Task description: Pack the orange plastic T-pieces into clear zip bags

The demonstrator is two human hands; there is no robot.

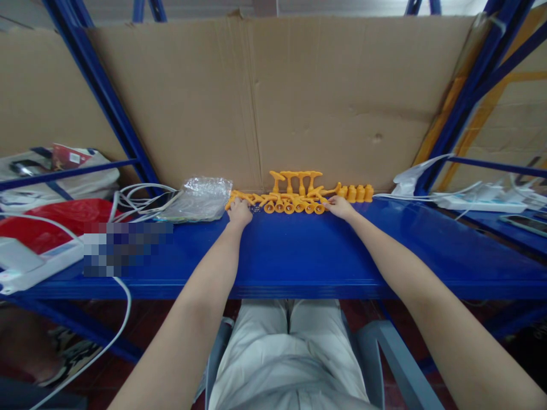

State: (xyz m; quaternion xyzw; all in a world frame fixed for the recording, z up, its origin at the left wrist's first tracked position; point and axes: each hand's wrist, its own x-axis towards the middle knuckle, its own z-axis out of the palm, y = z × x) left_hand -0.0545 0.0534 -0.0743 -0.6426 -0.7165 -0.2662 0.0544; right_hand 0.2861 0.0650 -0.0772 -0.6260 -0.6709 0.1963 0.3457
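A cluster of yellow-orange plastic parts lies at the back of the blue shelf. My left hand (240, 213) is at its left end, fingers bent onto a yellow branched piece (234, 197). At the right end, my right hand (341, 207) has its fingers closed at the edge of the yellow pieces; the exact grip is small and partly hidden. Between the hands, several round cup-like pieces (289, 208) face me with their open ends. Behind them stand several T-shaped yellow pieces (301, 183). Small shiny bits (256, 209) lie beside my left fingers.
Several bottle-shaped yellow pieces (360, 194) stand right of my right hand. A clear plastic bag (200, 198) and white cables (143, 196) lie on the left. Cardboard (320, 97) closes the back; blue posts (474, 85) flank it. A white power strip (478, 199) sits far right.
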